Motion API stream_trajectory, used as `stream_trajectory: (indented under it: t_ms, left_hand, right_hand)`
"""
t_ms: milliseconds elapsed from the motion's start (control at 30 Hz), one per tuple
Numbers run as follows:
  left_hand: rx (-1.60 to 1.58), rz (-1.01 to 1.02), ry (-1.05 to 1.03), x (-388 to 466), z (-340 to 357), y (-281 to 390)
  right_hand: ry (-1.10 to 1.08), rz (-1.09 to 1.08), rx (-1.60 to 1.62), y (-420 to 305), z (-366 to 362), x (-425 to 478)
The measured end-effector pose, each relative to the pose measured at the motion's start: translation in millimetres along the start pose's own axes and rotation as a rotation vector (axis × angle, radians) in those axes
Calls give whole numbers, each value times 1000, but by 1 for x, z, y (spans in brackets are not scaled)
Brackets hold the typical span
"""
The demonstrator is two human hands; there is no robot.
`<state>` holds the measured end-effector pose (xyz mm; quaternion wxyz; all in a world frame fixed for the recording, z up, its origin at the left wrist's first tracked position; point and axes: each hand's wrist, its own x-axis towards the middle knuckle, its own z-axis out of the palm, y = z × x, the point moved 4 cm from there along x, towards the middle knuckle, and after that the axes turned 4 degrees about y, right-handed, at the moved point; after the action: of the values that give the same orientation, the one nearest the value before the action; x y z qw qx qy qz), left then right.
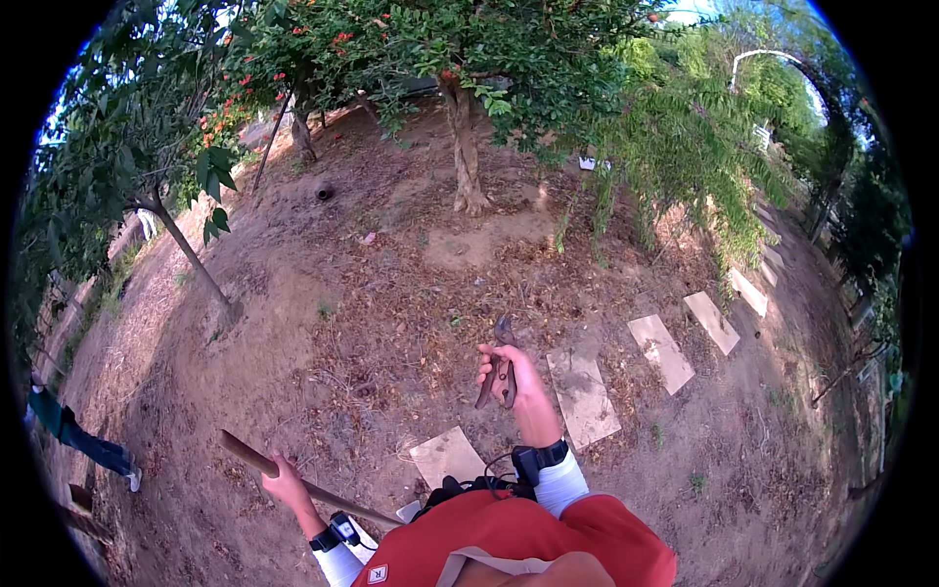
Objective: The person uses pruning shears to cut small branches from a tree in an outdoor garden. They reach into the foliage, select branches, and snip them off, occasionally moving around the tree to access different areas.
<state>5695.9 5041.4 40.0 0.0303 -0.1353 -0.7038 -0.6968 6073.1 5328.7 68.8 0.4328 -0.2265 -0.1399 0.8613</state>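
My left hand (287, 487) is wrapped around a wooden pole (244, 452) at the lower left. The pole slants down to the right past my waist, and its far end is hidden by my red shirt. In front of my body, my right hand (518, 368) holds rusty pruning shears (504, 332). Their head points away from me, and the two handles lie spread across my palm. Below the shears is bare soil (411, 352) strewn with dry leaves and twigs.
Stone stepping slabs (585, 403) run from my feet to the far right. A tree trunk (462, 147) rises ahead, a thin leaning trunk (192, 257) to the left. Leafy branches (675, 139) hang low at the right. Another person (84, 440) is at the far left.
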Motion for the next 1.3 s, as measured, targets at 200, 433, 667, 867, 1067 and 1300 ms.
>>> stream_trajectory:
  t_ms: [200, 433, 667, 867, 1067, 1300]
  left_hand:
    - [107, -9, 4, 49, 86, -19]
    - [122, 52, -48, 117, 214, -29]
    - [-164, 14, -228, 155, 313, 62]
    - [-389, 140, -324, 161, 381, 90]
    - [-419, 257, -345, 171, 476, 77]
    - [-484, 164, -437, 184, 635, 74]
  right_hand:
    - [27, -89, -26, -43, 12, 80]
    - [37, -250, -59, -95, 27, 189]
    - [28, -242, 31, -104, 40, 273]
    - [48, -272, -69, -120, 40, 344]
    - [-93, -177, -46, -141, 64, 427]
    - [-164, -260, -143, -210, 69, 516]
